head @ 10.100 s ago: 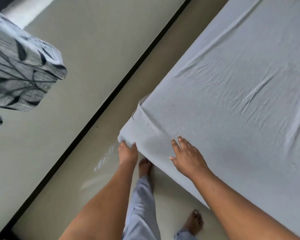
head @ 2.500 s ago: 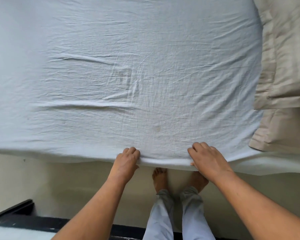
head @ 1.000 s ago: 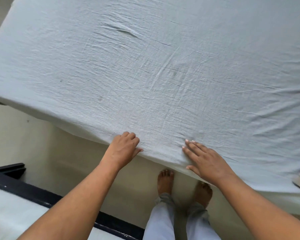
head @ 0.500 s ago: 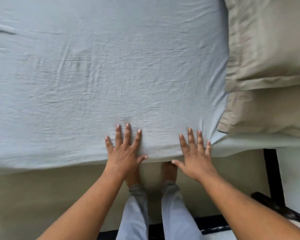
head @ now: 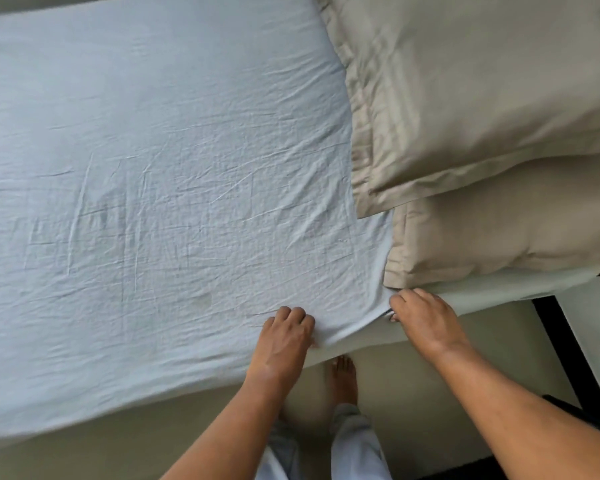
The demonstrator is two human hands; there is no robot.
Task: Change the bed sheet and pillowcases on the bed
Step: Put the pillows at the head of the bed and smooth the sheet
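Note:
A pale blue bed sheet (head: 160, 188) covers the mattress, creased across its middle. Two beige pillows lie at the right end: the far pillow (head: 475, 84) overlaps the near pillow (head: 506, 233). My left hand (head: 284, 336) grips the sheet's near edge with curled fingers. My right hand (head: 426, 315) pinches the same edge just below the near pillow's corner. The stretch of sheet between my hands is bunched and lifted off the mattress side.
The bed's side panel (head: 492, 292) shows to the right of my right hand. My bare feet (head: 343, 379) stand on the beige floor (head: 118, 452) close against the bed. A black frame edge (head: 565, 358) runs along the floor at the right.
Half a second ago both hands lay flat with spread fingers on the sheet. Now both have curled onto its near edge, and my right hand has shifted right toward the pillow.

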